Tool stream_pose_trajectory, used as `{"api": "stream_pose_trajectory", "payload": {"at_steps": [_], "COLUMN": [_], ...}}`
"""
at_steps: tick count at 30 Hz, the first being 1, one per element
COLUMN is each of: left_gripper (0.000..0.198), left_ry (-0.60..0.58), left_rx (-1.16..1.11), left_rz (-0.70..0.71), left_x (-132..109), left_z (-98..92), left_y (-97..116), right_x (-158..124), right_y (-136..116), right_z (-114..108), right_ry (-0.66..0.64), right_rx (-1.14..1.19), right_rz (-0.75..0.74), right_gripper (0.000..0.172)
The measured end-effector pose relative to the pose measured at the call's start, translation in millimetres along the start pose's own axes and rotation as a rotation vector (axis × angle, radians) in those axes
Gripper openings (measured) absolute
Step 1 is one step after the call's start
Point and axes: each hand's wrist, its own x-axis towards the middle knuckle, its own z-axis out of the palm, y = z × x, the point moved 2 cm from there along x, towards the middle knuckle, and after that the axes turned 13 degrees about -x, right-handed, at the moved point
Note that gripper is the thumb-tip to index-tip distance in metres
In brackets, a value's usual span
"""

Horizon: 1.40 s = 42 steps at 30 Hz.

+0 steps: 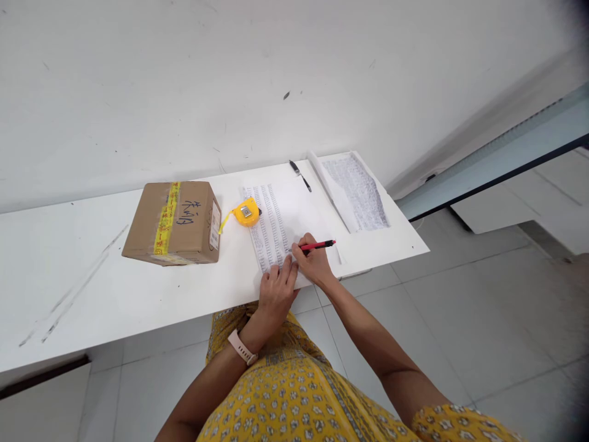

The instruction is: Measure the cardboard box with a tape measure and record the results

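A red and black pen (317, 245) is gripped in my right hand (313, 261), its tip down at the right part of a sheet of paper (271, 215) covered in columns of writing. My left hand (277, 285) lies flat on the sheet's near edge with fingers stretched out, just left of the right hand. On the far left part of the sheet sits a yellow tape measure (247, 212), a short end of its tape sticking out toward the box. The pen's tip is too small to make out clearly.
A taped cardboard box (184, 215) stands on the white table (92, 270) to the left. A black pen (300, 176) lies near the wall. Another written sheet (356, 184) lies at the right, close to the table's end. A grey tiled floor (437, 319) shows beyond.
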Motion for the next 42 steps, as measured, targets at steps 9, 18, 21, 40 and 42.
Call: {"api": "stream_pose_trajectory", "payload": {"at_steps": [9, 18, 21, 40, 42], "left_gripper": [0.061, 0.062, 0.064, 0.05, 0.038], "left_ry": [0.035, 0.026, 0.031, 0.002, 0.109], "left_rx": [0.034, 0.053, 0.037, -0.245, -0.314], "left_rz": [0.016, 0.01, 0.014, -0.038, -0.044], "left_x": [0.5, 0.0, -0.3, 0.9, 9.5], "left_z": [1.5, -0.5, 0.0, -18.9, -37.3], "left_y": [-0.5, 0.1, 0.1, -6.7, -20.1], "right_x": [-0.1, 0.5, 0.2, 7.0, 13.1], "right_y": [2.7, 0.3, -0.4, 7.3, 9.9], "right_z": [-0.1, -0.7, -1.0, -8.6, -9.4], "right_ry": [-0.005, 0.0, 0.001, 0.14, 0.137], "right_rx": [0.0, -0.031, -0.042, -0.193, -0.367], "right_rz": [0.013, 0.013, 0.019, -0.223, -0.36], "right_gripper": [0.023, 0.023, 0.024, 0.008, 0.018]}}
